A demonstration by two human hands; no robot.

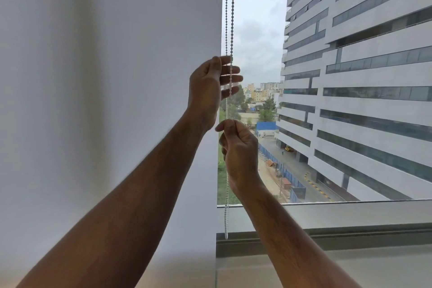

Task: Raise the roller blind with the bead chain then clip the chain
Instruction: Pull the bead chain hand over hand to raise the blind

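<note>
Both my forearms are bare from the bottom edge of the frame up to the wrists: no sleeve, cuff, watch, bracelet or strap shows anywhere along them. Fine hair lies along the tops of both forearms, easiest to see on the one at lower right. My left hand (pixel 207 87), just above the middle of the frame, is bare, with no ring or glove on its fingers. My right hand (pixel 239 152), just below it, is likewise ungloved and without rings. The nails I can see are short and unpainted.
</note>
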